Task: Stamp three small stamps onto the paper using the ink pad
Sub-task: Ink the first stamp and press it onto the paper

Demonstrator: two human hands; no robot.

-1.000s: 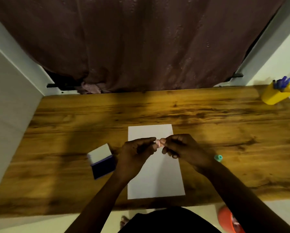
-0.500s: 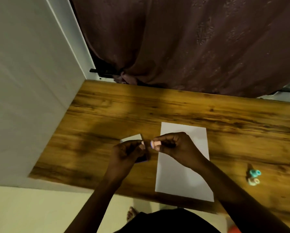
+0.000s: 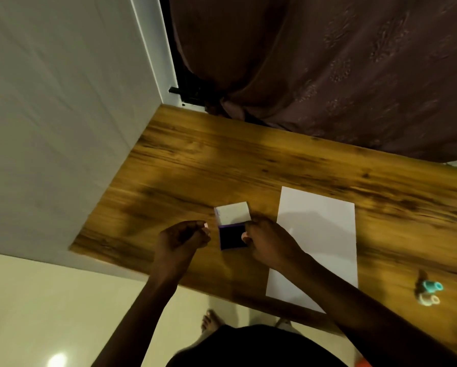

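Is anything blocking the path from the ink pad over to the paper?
Nothing visible. The open ink pad sits left of the paper, with bare table between. Only the right hand spans that gap; the paper is blank and the spare stamps lie beyond its right edge.

brown curtain point(image 3: 328, 75) behind wooden table point(image 3: 195, 168), white wall point(image 3: 50, 115) alongside

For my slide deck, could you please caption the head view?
Right hand at the open ink pad, left hand beside it, blank paper waiting.
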